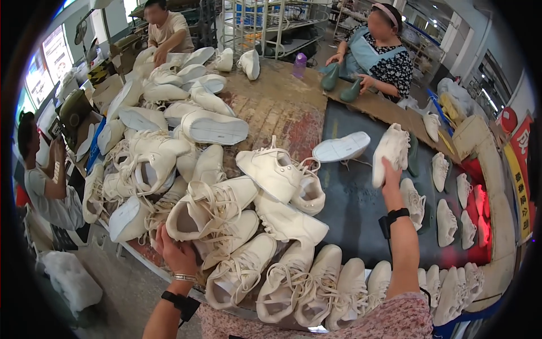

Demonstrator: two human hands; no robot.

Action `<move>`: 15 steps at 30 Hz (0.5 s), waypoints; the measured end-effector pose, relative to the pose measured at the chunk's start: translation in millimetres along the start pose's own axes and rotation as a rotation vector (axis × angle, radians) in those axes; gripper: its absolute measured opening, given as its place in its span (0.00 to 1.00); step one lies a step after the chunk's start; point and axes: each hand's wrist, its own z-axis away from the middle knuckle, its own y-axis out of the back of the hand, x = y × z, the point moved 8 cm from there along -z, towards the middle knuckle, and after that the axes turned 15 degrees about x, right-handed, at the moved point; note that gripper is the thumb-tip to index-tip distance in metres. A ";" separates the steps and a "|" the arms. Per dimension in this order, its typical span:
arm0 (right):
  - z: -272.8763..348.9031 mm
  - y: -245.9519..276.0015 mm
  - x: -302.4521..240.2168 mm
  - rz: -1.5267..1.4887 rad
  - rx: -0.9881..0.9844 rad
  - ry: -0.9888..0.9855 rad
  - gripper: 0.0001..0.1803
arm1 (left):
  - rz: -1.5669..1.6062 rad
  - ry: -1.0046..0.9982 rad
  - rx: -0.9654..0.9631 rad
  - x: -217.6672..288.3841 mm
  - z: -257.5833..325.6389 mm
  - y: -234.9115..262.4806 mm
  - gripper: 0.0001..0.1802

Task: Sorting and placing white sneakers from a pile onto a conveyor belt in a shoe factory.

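Note:
In my right hand (390, 176) I hold a cream lace-up sneaker (386, 155) over the dark belt, its toe pointing away from me; my fingers are closed around it. At the left, my left hand (178, 252) is closed on the heel end of another cream sneaker (240, 195), which lies on the heap with laces loose and its opening toward me. Part of those fingers is hidden by the shoe. A sneaker on its side (341, 148) shows its pale sole beside the right-hand one. Close by, an upright sneaker (414, 203) sits below my right hand.
A heap of cream sneakers (149, 141) covers the table's left. Sneakers (322, 285) line the near edge. More ride the dark belt (355, 220) toward a red-lit opening (480, 209). Across the table, one person holds green shoe lasts (351, 90); two others are at the left.

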 end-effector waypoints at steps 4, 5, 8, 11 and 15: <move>-2.5 -82.4 -36.6 -0.205 -0.434 -0.209 0.45 | 0.056 0.022 -0.007 1.7 -0.9 -0.9 0.32; 4.3 -101.1 -31.7 -0.223 -0.496 -0.365 0.41 | 0.050 0.025 -0.004 -0.5 -0.8 -1.0 0.32; 53.0 -129.6 14.9 0.160 -0.381 -0.501 0.40 | -0.002 0.030 0.019 -10.1 -3.8 8.2 0.32; 2.3 -160.3 47.0 0.186 -0.535 -0.209 0.43 | 0.049 0.021 -0.023 5.1 0.0 -7.7 0.32; -4.7 -178.1 56.4 0.332 -0.430 -0.005 0.46 | 0.082 0.032 0.003 3.9 -0.3 -2.2 0.32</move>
